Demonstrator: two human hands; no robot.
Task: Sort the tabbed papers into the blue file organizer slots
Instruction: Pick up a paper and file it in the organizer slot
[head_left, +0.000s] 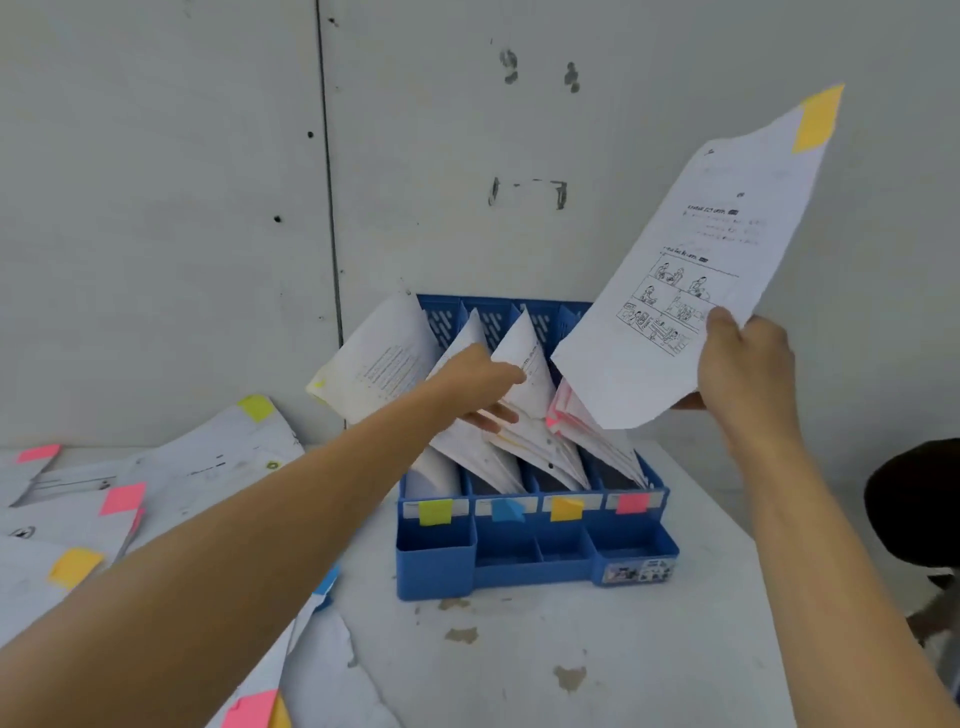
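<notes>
Now filing: orange-tabbed sheet (691, 270), slot 3.
Right hand (743, 364) pinches its low edge; long axis runs up-right, tab (818, 117) topmost. Orange slot (565, 506) lies down-left, in blue organizer (535, 571) on table (519, 665); left fingers (511, 373) extended, parting filed papers (530, 441) there.

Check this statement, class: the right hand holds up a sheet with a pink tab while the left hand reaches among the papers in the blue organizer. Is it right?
Not quite. The tab on the sheet in the right hand is yellow-orange, not pink, as the head view shows. The rest stands: the left hand reaches among the papers in the blue organizer.
</notes>
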